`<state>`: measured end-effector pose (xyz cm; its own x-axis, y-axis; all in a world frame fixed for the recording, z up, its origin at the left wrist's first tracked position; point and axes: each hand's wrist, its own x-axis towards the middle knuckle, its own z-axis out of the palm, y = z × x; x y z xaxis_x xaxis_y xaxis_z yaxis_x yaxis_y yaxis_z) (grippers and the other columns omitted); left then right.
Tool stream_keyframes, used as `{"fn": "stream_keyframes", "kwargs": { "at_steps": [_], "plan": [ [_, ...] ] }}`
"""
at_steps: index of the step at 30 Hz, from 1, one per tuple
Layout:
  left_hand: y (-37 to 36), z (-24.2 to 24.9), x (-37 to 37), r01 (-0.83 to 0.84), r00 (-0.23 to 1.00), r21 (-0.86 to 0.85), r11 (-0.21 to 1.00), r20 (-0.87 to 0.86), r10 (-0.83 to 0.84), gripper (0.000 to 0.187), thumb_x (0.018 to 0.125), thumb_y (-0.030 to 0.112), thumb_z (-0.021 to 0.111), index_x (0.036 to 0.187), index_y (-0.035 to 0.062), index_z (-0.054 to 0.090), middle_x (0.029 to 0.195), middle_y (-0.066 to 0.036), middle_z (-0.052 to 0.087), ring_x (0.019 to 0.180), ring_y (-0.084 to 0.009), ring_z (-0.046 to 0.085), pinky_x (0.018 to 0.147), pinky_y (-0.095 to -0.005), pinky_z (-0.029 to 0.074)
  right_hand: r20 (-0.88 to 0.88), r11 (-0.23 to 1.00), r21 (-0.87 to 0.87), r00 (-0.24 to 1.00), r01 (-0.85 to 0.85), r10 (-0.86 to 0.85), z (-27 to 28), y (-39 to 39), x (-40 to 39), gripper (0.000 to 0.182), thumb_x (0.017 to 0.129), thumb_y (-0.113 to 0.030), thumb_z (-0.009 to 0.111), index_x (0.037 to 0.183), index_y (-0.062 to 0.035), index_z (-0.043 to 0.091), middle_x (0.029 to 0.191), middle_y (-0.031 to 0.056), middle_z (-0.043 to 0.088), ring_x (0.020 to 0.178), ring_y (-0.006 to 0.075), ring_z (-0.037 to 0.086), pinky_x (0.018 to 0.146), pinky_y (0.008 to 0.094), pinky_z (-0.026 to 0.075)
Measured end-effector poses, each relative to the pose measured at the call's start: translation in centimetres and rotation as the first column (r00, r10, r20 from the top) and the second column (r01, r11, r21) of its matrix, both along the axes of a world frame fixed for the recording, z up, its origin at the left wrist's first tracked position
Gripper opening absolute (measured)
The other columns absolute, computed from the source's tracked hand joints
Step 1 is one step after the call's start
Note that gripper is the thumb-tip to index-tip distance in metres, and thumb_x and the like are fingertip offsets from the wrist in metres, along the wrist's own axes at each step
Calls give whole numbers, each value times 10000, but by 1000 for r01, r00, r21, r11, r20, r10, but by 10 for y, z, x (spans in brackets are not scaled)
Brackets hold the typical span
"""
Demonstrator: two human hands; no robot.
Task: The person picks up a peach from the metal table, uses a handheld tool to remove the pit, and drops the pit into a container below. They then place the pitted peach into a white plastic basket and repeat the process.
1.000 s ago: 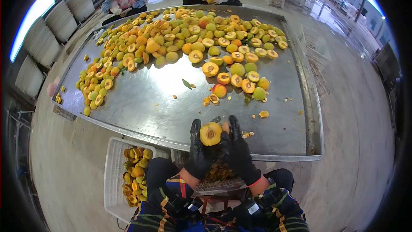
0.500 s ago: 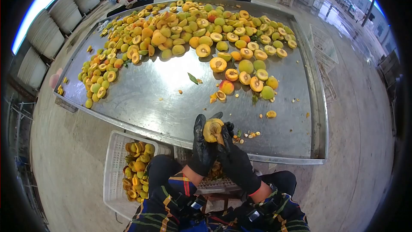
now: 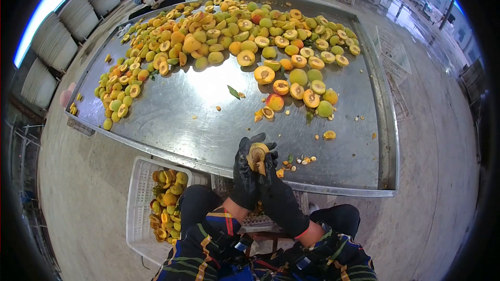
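Fingers of your left hand (image 3: pixel 242 170) curl around a cut fruit half (image 3: pixel 257 152), which is raised above the table's near edge. Your right hand (image 3: pixel 274 184) is pressed close at its lower right side; I cannot tell whether those fingers grip it, or what the tan shape by the thumb is. The step in hand looks to be working at the middle of that half; whether a stone sits there is too small to tell. Carrying on calls, I judge, for a firm left hold and free space for your right thumb.

Just beyond your right fingers, kernels and scraps (image 3: pixel 306 160) lie on the steel table (image 3: pixel 208 138), so sideways sweeps there should be small. Your gloves overlap the raised near rim (image 3: pixel 344 191); clear it when you lower them. Below, to your left, a white crate (image 3: pixel 138 203) holds fruit pieces (image 3: pixel 167 205).

Farther out, bare metal ahead and leftward gives you the most room, broken by a leaf (image 3: pixel 233 92). A loose group of fruit (image 3: pixel 298 77) bounds it on the right, and the main pile (image 3: pixel 192 44) spreads across the far side.
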<state>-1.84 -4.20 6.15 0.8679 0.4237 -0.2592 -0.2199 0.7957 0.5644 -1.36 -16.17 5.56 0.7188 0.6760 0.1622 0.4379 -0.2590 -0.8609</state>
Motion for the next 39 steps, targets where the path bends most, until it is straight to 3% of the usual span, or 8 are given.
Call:
{"fn": "stream_keyframes", "kwargs": {
  "at_steps": [19, 22, 25, 27, 29, 31, 33, 39],
  "plan": [
    [9, -6, 1, 45, 997, 571, 820, -75, -3, 372, 938, 271, 471, 1152, -23, 548, 1021, -147, 627, 901, -214, 640, 790, -317, 528, 103, 997, -3, 992, -72, 72, 9, -7, 4, 507, 915, -104, 502, 1377, 21, 333, 949, 276, 608, 777, 423, 595, 647, 451, 460],
    [13, -4, 3, 108, 994, 356, 928, -65, -91, 316, 891, 191, 556, 1123, -23, 569, 1014, -136, 630, 883, -209, 650, 743, -305, 542, -260, 997, -54, 965, -52, 36, 18, -12, 5, 511, 903, -51, 482, 1390, -3, 336, 968, 222, 627, 736, 390, 602, 648, 429, 476],
    [9, 0, 6, 103, 993, 549, 829, -107, -53, 287, 880, 137, 591, 1112, -31, 571, 998, -119, 628, 874, -201, 655, 708, -294, 550, 274, 997, 47, 961, -57, 42, 7, -15, 7, 509, 912, -29, 447, 1404, -14, 320, 938, 162, 632, 682, 350, 596, 610, 402, 483],
    [13, -7, 7, 85, 996, 675, 733, -50, -70, 263, 887, 115, 590, 1103, -35, 574, 991, -115, 624, 874, -200, 657, 712, -299, 552, -672, 999, 24, 739, -36, 43, 36, -14, 14, 488, 927, -43, 434, 1401, -10, 319, 935, 171, 631, 654, 334, 594, 558, 388, 475],
    [18, -17, 8, 59, 995, 784, 618, 3, -99, 240, 894, 93, 589, 1094, -39, 577, 985, -111, 620, 874, -199, 658, 717, -304, 555, -683, 997, 79, 728, -14, 64, 25, -16, 17, 475, 937, -64, 435, 1397, -15, 326, 930, 181, 629, 652, 335, 598, 538, 386, 468],
    [24, -27, 9, 232, 972, 390, 891, -129, -197, 261, 914, 62, 552, 1156, -36, 543, 1014, -110, 608, 922, -204, 649, 751, -323, 556, -692, 991, 131, 717, 12, 83, 9, -18, 17, 463, 946, -85, 436, 1393, -20, 333, 926, 192, 626, 649, 335, 601, 519, 384, 460],
    [31, -46, 10, 247, 968, 306, 919, -110, -224, 301, 937, 117, 524, 1195, -37, 514, 1035, -117, 604, 946, -221, 643, 771, -335, 552, 66, 993, -100, 995, -69, 76, -2, -19, 13, 450, 949, -104, 445, 1379, -16, 347, 906, 221, 619, 647, 334, 607, 526, 386, 461],
    [19, -20, 8, 185, 982, 4, 983, -24, -185, 557, 1000, 419, 317, 1235, -61, 474, 1135, -173, 596, 935, -283, 635, 792, -369, 546, -191, 997, -48, 981, -57, 47, 6, -19, 11, 455, 935, -113, 467, 1364, -4, 365, 947, 256, 611, 652, 353, 609, 547, 416, 470]
  ]
}}
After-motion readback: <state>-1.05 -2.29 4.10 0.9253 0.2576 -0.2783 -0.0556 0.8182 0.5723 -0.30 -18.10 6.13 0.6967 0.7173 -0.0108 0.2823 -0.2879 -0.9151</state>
